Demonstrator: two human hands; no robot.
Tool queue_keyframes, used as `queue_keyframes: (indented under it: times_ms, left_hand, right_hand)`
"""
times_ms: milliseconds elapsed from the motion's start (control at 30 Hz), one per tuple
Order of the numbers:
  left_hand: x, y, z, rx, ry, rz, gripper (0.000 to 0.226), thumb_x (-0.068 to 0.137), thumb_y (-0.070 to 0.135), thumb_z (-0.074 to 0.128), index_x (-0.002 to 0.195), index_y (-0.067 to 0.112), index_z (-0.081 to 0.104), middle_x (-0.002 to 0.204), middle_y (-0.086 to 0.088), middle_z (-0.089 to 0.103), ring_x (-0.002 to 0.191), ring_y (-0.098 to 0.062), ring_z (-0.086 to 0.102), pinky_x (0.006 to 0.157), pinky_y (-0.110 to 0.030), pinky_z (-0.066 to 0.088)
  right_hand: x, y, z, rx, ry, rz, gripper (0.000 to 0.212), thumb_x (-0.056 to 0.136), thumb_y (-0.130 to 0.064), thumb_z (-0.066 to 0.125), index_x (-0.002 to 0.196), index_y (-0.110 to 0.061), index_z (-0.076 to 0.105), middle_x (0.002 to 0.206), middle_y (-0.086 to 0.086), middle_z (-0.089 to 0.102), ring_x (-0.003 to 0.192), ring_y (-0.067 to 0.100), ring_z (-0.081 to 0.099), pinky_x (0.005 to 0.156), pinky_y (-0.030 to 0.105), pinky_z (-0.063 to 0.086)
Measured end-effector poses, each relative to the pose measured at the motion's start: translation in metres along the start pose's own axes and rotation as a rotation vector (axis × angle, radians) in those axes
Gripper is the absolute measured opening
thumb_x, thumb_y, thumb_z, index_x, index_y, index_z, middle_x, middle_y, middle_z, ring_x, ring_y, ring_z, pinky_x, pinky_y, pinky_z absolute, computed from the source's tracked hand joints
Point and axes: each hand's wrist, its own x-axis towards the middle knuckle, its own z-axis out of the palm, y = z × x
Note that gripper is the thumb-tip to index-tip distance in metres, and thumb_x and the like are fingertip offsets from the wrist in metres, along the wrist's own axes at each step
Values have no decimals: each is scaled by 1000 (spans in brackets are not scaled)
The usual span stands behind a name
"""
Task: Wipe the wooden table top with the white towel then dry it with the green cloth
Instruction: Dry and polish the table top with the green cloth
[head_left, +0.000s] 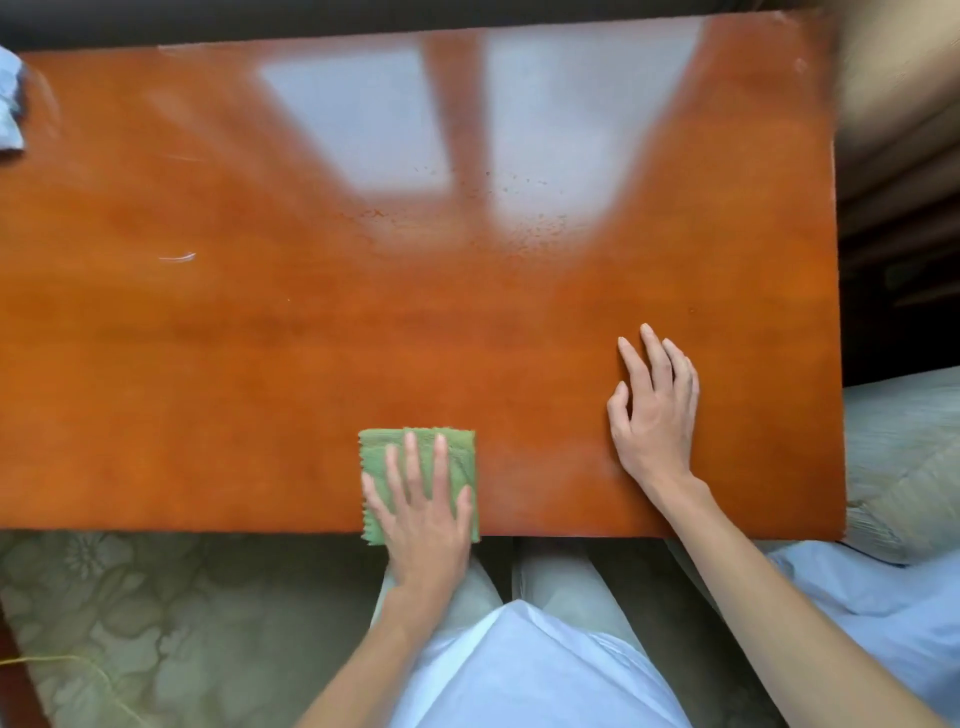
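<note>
The drying stage appears to be in hand. The green cloth (418, 467), folded into a small square, lies flat on the wooden desk (260, 364) at its near edge, a little left of the middle, with its near fringe just overhanging that edge. It is pressed down by the left hand (423, 514), whose fingers are laid out straight across the cloth; nothing is pinched or curled round, so this grip is released, flat on the fabric. The right hand (654, 410) is rested on the bare desk to the right of the cloth and apart from it, fingers spread and relaxed, nothing held; it seems to serve as a brace.

The white towel (10, 104) is seen only in part, set aside at the far left corner of the desk, well apart from both hands. From this it is judged that the wiping stage is finished.

How much has been dried cannot be read with certainty. Fine droplets or specks (524, 223) are visible in the bright window reflection toward the far middle of the desk, which suggests that this part is not yet dried. The near strip around the cloth looks matte and free of beads. It is therefore judged that the drying is at an early point, with the far half and both ends left to be covered.
</note>
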Motion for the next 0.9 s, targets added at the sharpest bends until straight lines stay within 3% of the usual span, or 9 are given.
queue_keyframes:
  times_ms: [233, 333, 633, 800, 900]
  left_hand:
    - [31, 78, 5, -24, -12, 414, 66, 98, 52, 37, 157, 27, 23, 164, -10, 21, 151, -34, 19, 117, -65, 15]
    - [80, 80, -9, -38, 23, 475, 63, 98, 53, 39, 156, 29, 27, 163, -8, 23, 150, -32, 21, 116, -63, 18]
    - [195, -6, -42, -69, 94, 139, 62, 97, 51, 32, 155, 29, 28, 163, -8, 23, 150, -31, 20, 119, -61, 13]
    - [165, -57, -38, -82, 117, -29, 62, 100, 49, 27, 157, 26, 19, 165, -9, 16, 151, -33, 14, 118, -62, 11]
    - [117, -50, -27, -80, 96, -133, 62, 100, 46, 25, 158, 25, 17, 164, -11, 15, 150, -35, 15, 117, -64, 12]
  right_hand:
    - [0, 0, 0, 35, -2, 8, 49, 96, -22, 48, 144, -27, 41, 157, -1, 31, 143, 22, 26, 119, 44, 20]
    - [1, 2, -2, 54, -32, 9, 48, 96, -23, 46, 143, -28, 40, 157, -4, 29, 143, 20, 25, 118, 41, 19]
    - [1, -5, -8, 64, -68, 62, 47, 97, -26, 42, 144, -29, 40, 157, -6, 28, 144, 18, 23, 117, 36, 17]
    - [2, -4, -13, 74, -92, 56, 47, 97, -27, 41, 144, -28, 41, 157, -5, 29, 143, 18, 23, 118, 40, 20]
    - [4, 2, -20, 71, -123, 21, 46, 97, -26, 42, 144, -27, 41, 156, -4, 30, 143, 18, 24, 118, 40, 21]
